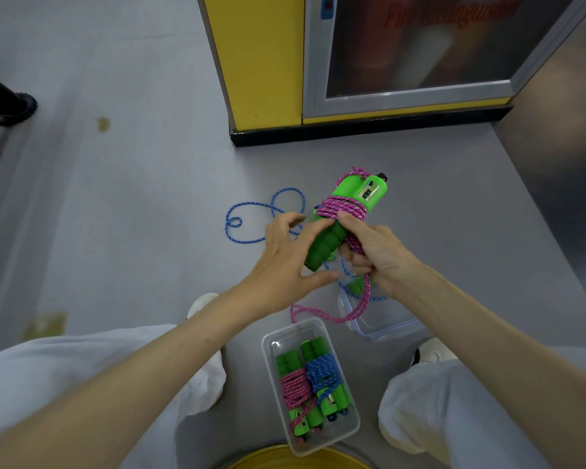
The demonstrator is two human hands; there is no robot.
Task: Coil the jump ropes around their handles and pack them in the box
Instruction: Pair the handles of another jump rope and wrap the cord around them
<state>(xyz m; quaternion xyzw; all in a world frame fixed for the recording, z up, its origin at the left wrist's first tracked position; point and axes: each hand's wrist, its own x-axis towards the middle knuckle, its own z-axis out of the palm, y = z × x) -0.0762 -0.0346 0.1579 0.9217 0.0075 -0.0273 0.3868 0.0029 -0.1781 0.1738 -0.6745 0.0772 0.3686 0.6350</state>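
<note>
A pair of green jump-rope handles [332, 236] is held upright above the floor, with pink rope [342, 208] coiled round its upper part. My left hand [285, 262] holds the handles between thumb and fingers. My right hand [372, 252] grips the pink rope beside the handles; a loose length hangs down and loops over the floor. A blue rope [264, 211] lies uncoiled on the floor behind. The clear box [347, 431] between my knees holds two coiled ropes, one pink [296, 387], one blue [322, 370].
The box's clear lid [386, 330] lies on the floor right of the box, with a green handle [356, 286] of the blue rope over it. A yellow cabinet [261, 62] stands ahead. A black wheel [17, 110] is at far left. Grey floor lies to the left.
</note>
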